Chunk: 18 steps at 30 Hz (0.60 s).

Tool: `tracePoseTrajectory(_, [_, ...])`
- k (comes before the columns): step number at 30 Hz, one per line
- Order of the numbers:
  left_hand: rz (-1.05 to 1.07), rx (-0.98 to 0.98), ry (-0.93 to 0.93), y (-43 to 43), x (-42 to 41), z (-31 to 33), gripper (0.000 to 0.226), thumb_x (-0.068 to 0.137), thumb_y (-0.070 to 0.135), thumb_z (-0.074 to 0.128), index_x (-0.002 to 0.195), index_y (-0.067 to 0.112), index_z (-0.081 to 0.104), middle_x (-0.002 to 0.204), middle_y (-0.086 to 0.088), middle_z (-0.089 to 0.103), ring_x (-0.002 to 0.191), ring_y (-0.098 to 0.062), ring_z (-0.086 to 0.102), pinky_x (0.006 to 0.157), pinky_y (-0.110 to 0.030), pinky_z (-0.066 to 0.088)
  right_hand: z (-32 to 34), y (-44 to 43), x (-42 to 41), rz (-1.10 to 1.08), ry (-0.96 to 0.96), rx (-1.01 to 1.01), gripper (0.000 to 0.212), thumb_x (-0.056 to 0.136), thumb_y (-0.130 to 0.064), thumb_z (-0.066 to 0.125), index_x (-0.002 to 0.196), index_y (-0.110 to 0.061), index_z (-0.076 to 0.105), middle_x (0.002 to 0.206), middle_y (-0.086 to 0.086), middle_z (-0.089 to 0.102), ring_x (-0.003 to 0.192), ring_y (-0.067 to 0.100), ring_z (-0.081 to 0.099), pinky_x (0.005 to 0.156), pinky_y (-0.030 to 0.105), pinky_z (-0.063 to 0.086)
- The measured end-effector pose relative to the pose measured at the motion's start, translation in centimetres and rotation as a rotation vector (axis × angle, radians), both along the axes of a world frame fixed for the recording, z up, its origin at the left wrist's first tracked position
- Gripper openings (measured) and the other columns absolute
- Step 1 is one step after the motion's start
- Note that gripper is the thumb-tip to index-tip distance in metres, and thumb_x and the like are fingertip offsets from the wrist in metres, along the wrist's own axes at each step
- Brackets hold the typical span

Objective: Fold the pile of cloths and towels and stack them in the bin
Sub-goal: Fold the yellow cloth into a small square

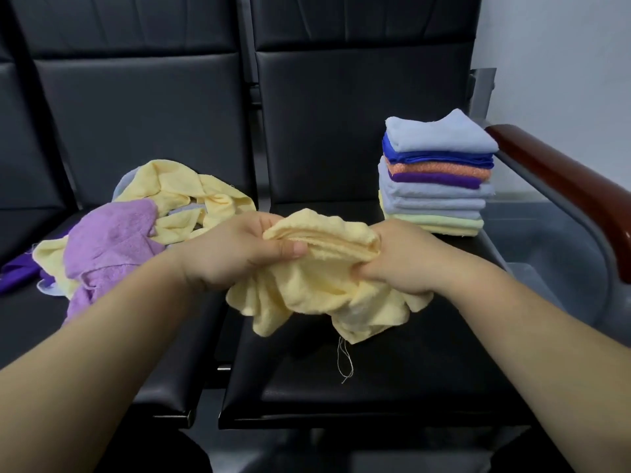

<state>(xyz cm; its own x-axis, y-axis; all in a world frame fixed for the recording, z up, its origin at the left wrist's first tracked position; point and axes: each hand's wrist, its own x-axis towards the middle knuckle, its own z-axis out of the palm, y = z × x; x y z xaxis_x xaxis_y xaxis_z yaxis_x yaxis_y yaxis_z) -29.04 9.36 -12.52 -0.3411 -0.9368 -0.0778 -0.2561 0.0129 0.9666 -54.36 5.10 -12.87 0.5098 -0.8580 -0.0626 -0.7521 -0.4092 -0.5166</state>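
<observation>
A crumpled pale yellow cloth [317, 278] hangs bunched above the right black seat [375, 377]. My left hand [235, 250] grips its upper left edge, thumb on top. My right hand [403, 257] grips the right side, fingers curled into the fabric. A loose thread dangles below the cloth. On the left seat lies the unfolded pile [136, 230] of yellow, lilac, purple and grey cloths. A stack of folded cloths [437, 175], light blue on top, stands at the back right of the right seat. No bin is in view.
Black padded seat backs [153, 107] rise behind both seats. A dark red wooden armrest [566, 186] on a grey metal frame runs along the right side, close to the folded stack. A gap separates the two seats.
</observation>
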Motion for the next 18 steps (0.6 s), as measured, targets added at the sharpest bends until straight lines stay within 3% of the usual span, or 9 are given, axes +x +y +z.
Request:
tracePoseTrajectory(2, [0.027, -0.036, 0.03, 0.1, -0.5, -0.4, 0.026, 0.095, 0.023, 0.07, 0.114, 0.007, 0.069, 0.108, -0.01, 0.076, 0.102, -0.024, 0.072, 0.084, -0.033, 0.057, 0.3, 0.0, -0.3, -0.076, -0.119, -0.019, 0.016, 0.088, -0.027, 0.078, 0.088, -0.012, 0.073, 0.086, 0.005, 0.075, 0.085, 0.026, 0.07, 0.078, 0.043, 0.055])
tracePoseTrajectory(5, [0.215, -0.04, 0.209, -0.4, -1.0, -0.9, 0.029, 0.098, 0.023, 0.063, 0.123, 0.009, 0.066, 0.119, -0.012, 0.073, 0.113, -0.03, 0.069, 0.093, -0.042, 0.057, 1.2, 0.2, -1.0, -0.076, -0.431, 0.312, 0.017, 0.088, -0.025, 0.082, 0.105, -0.022, 0.077, 0.099, -0.004, 0.08, 0.095, 0.015, 0.076, 0.09, 0.038, 0.06])
tracePoseTrajectory(7, [0.317, 0.018, 0.312, -0.4, -1.5, -0.7, 0.025, 0.101, 0.02, 0.06, 0.123, 0.01, 0.065, 0.117, -0.012, 0.074, 0.112, -0.032, 0.07, 0.088, -0.042, 0.059, 1.4, 0.6, -1.0, 0.005, -0.293, 0.398, 0.03, 0.084, -0.032, 0.086, 0.109, -0.024, 0.074, 0.104, -0.006, 0.079, 0.098, 0.012, 0.075, 0.09, 0.035, 0.06])
tracePoseTrajectory(10, [0.253, 0.046, 0.322, -0.1, -1.7, -0.2, 0.031, 0.09, 0.024, 0.072, 0.118, 0.01, 0.068, 0.109, -0.011, 0.076, 0.102, -0.029, 0.074, 0.081, -0.039, 0.06, 0.8, 0.4, -0.6, -0.013, 0.017, 0.271, 0.029, 0.079, -0.036, 0.087, 0.094, -0.019, 0.069, 0.094, -0.001, 0.075, 0.087, 0.015, 0.069, 0.079, 0.035, 0.057])
tracePoseTrajectory(12, [0.158, -0.015, 0.075, 0.0, -1.5, -0.1, 0.029, 0.081, 0.018, 0.083, 0.106, 0.012, 0.071, 0.094, -0.002, 0.077, 0.088, -0.017, 0.075, 0.071, -0.029, 0.059, 0.7, -0.2, -0.4, -0.07, 0.043, 0.148, 0.022, 0.085, -0.033, 0.08, 0.087, -0.013, 0.069, 0.087, 0.007, 0.073, 0.078, 0.018, 0.064, 0.07, 0.035, 0.051])
tracePoseTrajectory(14, [0.075, -0.127, -0.443, -0.2, -1.1, -0.3, 0.026, 0.076, 0.022, 0.089, 0.096, 0.021, 0.072, 0.085, 0.006, 0.076, 0.081, -0.009, 0.072, 0.07, -0.027, 0.057, 0.8, -0.7, -0.8, -0.11, -0.084, 0.116, 0.019, 0.09, -0.034, 0.075, 0.087, -0.016, 0.072, 0.087, 0.005, 0.074, 0.082, 0.019, 0.067, 0.073, 0.035, 0.051])
tracePoseTrajectory(15, [0.056, -0.158, -0.61, -0.4, -0.7, -0.5, 0.024, 0.076, 0.027, 0.09, 0.093, 0.023, 0.073, 0.085, 0.007, 0.076, 0.081, -0.008, 0.071, 0.074, -0.03, 0.057, 0.7, -0.9, -1.1, -0.115, -0.193, 0.164, 0.016, 0.092, -0.034, 0.074, 0.089, -0.018, 0.073, 0.089, 0.003, 0.075, 0.087, 0.019, 0.07, 0.078, 0.035, 0.055])
tracePoseTrajectory(16, [0.061, -0.146, -0.627, -0.6, -0.3, -0.7, 0.023, 0.078, 0.03, 0.088, 0.093, 0.023, 0.074, 0.088, 0.006, 0.076, 0.085, -0.009, 0.071, 0.078, -0.032, 0.057, 0.6, -1.1, -1.3, -0.102, -0.314, 0.24, 0.012, 0.094, -0.032, 0.073, 0.095, -0.02, 0.076, 0.094, 0.002, 0.077, 0.094, 0.02, 0.073, 0.088, 0.041, 0.058])
tracePoseTrajectory(18, [0.08, -0.041, -0.335, -0.6, 0.5, -0.9, 0.023, 0.084, 0.027, 0.081, 0.105, 0.018, 0.074, 0.102, -0.001, 0.078, 0.098, -0.015, 0.073, 0.086, -0.034, 0.058, 0.1, -1.0, -1.3, -0.063, -0.553, 0.424, 0.015, 0.097, -0.022, 0.071, 0.11, -0.02, 0.077, 0.108, 0.003, 0.079, 0.106, 0.023, 0.074, 0.101, 0.05, 0.056])
